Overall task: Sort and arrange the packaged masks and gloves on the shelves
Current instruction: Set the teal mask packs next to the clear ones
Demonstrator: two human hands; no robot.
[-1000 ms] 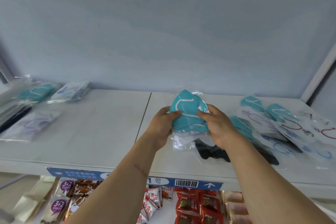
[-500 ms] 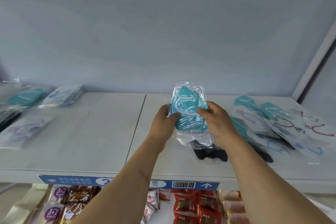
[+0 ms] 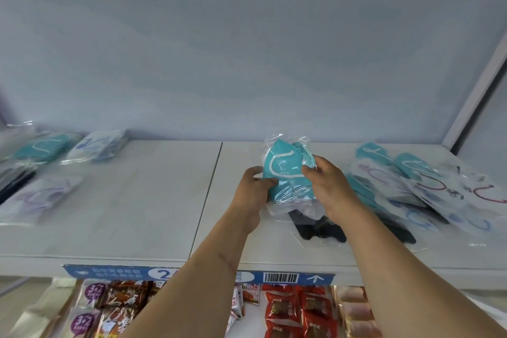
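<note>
Both hands, left (image 3: 253,189) and right (image 3: 327,184), are pinching a teal mask pack (image 3: 286,170) above the shelf (image 3: 137,217), its long axis upright, tip pointing far.

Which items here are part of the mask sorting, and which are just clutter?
Job:
teal mask pack, held by left hand and right hand
mask pile
black mask pack
sorted packs
shelf

Not job:
snack packets
shelf label

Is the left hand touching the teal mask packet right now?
Touching. The head view shows the left hand with its thumb and fingers pinching the left edge of the teal mask packet, while the right hand holds the opposite side.
</note>
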